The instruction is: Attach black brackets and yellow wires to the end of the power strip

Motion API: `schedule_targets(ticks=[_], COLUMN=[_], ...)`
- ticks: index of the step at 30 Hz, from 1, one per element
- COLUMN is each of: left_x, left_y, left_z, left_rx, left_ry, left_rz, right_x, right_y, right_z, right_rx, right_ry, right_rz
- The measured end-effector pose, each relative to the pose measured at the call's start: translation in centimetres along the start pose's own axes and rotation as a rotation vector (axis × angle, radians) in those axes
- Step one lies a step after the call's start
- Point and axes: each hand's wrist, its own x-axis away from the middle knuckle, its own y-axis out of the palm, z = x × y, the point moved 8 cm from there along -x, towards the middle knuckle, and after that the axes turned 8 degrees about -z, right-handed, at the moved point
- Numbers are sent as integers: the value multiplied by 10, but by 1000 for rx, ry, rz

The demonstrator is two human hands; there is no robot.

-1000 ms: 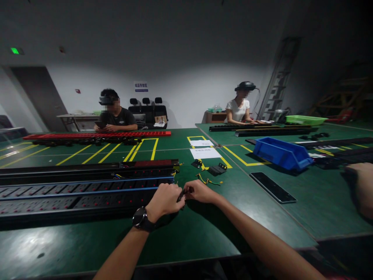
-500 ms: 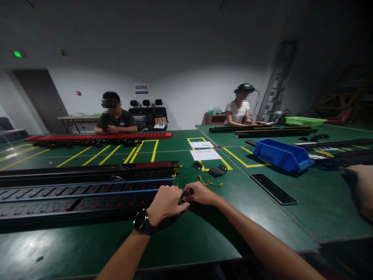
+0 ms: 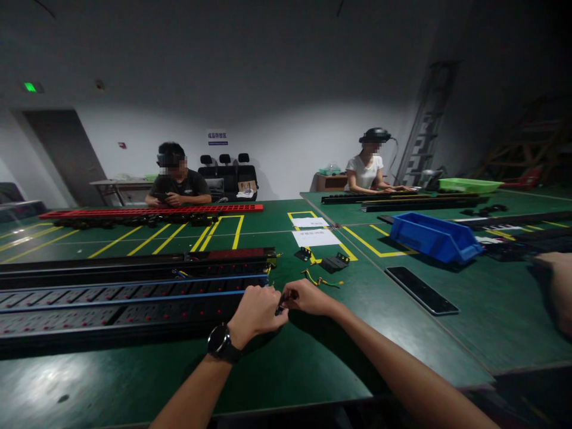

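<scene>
Head view, centre of the frame: a small dark part [image 3: 280, 306] sits between the two hands, just over the green table [image 3: 286, 372], mostly hidden by fingers. Its shape can't be made out.

Left hand [image 3: 258, 311]: fingers curled, thumb stretched along the part; looks closed on it. Right hand [image 3: 306, 297]: finger and thumb bent into a narrow pinch at the same part's far side. How firmly either bears on it, cannot tell.

Risks, my judgement:
- Slip. Little of the part shows and the hold is by fingertips; uneven pressure could twist it loose and drop it on the table.
- Misalignment. The knuckles cover the part from this view, so a crooked fit could go unnoticed.
- Snag. The yellow-green wires [image 3: 320, 280] lie just above the right hand, centre frame; lifted knuckles could drag them, or push them towards the black bracket [image 3: 335, 262] beyond.
- Scrape. The long socket strip [image 3: 179, 308], left of frame, ends close by the left hand; a leftward swing could bring the watch [image 3: 218, 341] against its edge.
- Knock. The phone [image 3: 422, 290], right of centre, lies apart from the right forearm; only a wide elbow sweep, or the other hand [image 3: 558, 277] at the right edge, might shift it.
</scene>
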Motion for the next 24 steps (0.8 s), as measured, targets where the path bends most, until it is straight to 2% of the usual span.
schedule_targets(ticks=[24], left_x=[0], left_y=[0], left_z=[3], left_rx=[-12], left_ry=[23], left_rz=[13], right_x=[-1], right_y=[1], right_z=[2], right_rx=[6], right_ry=[-7], right_rz=[-2])
